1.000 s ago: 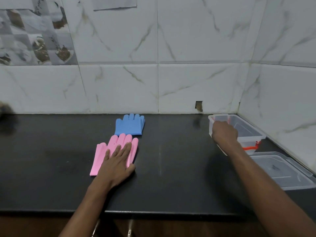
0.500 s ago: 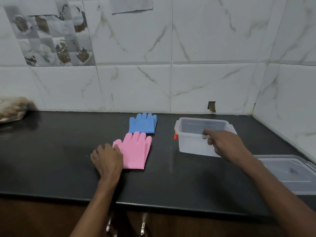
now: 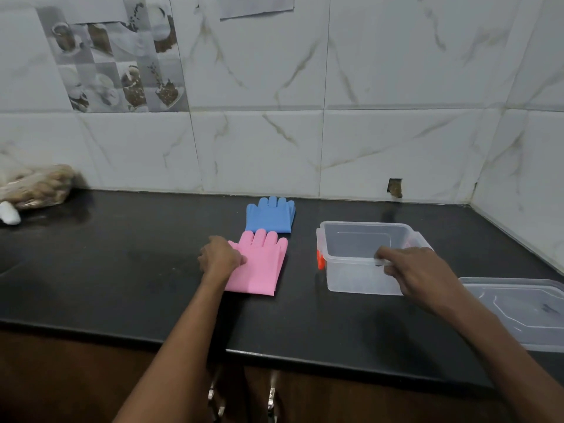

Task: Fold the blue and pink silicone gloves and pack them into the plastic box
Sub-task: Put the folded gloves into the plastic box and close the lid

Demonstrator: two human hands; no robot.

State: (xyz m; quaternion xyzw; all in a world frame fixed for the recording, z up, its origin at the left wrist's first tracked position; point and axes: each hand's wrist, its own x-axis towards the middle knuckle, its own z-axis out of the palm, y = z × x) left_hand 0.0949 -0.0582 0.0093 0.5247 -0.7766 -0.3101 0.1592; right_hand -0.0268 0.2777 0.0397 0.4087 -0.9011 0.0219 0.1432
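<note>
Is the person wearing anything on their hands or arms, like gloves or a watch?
No, nothing. The left hand and the right hand are bare, with no gloves and no rings that I can see. There is no watch or bracelet on either wrist. The left forearm and the right forearm are bare too, with no sleeves in view.

saw a black countertop [image 3: 122, 285] across the middle of the frame, backed by white marbled tiles [image 3: 259, 148]. found a clear bag of brown lumps [image 3: 36, 186] at the left edge, a small white object [image 3: 9, 213] just below it. spotted a patterned tile [image 3: 116, 62] upper left, a small hole [image 3: 395, 187] right of centre, metal handles [image 3: 271, 398] at the bottom.
</note>
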